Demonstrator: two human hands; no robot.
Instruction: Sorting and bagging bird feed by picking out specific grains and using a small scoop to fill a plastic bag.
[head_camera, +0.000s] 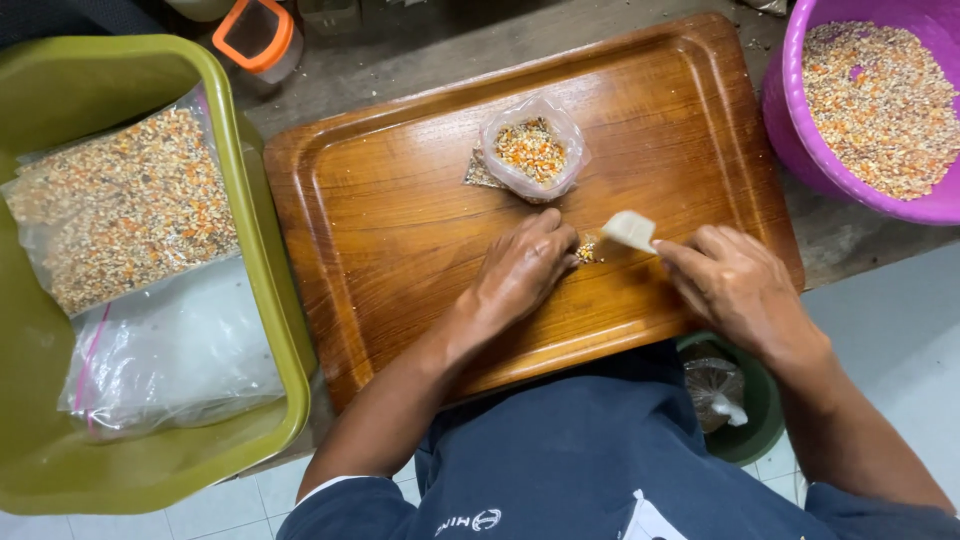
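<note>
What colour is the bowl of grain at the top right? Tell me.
Purple bowl, clearest in the head view.

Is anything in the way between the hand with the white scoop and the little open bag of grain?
Nothing visible. Only bare wooden tray lies between the right hand, holding the white scoop, and the open bag. The left hand sits beside that path.

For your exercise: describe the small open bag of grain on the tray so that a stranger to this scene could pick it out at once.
Start at the wooden tray in the middle. Near its far edge, beyond the left hand, stands a small clear plastic bag with its mouth open, holding orange and white grain. Unlike the big bags in the green tub, it is tiny and upright.
</note>
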